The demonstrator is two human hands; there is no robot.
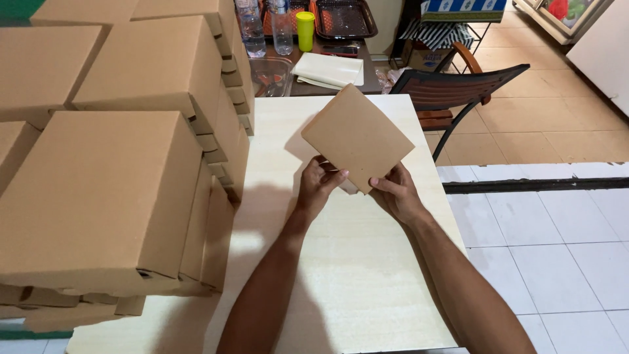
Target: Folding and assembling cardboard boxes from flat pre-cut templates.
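Head view, looking down on a pale wood-grain tabletop (367,262). Both hands hold a flat brown cardboard piece (357,136) above the tabletop's middle, tilted so that one corner points away from the person. The left hand (319,185) grips the piece's lower left edge, fingers (334,176) curled closed over it. The right hand (395,191) grips the lower right edge, its thumb laid flat across the near face and the remaining fingers hidden behind the piece. The cardboard casts a shadow on the tabletop to its left.

On the tabletop's left side stand stacks of closed brown cardboard boxes (98,196), well apart from the hands. Beyond the far edge, a darker table carries two clear plastic bottles (265,26), a yellow-green cup (305,31), a dark tray (344,18), a clear container (270,77) and a folded white cloth or paper (329,69). A folding chair (452,88) with wooden slats stands on the tan tiled floor to the right.
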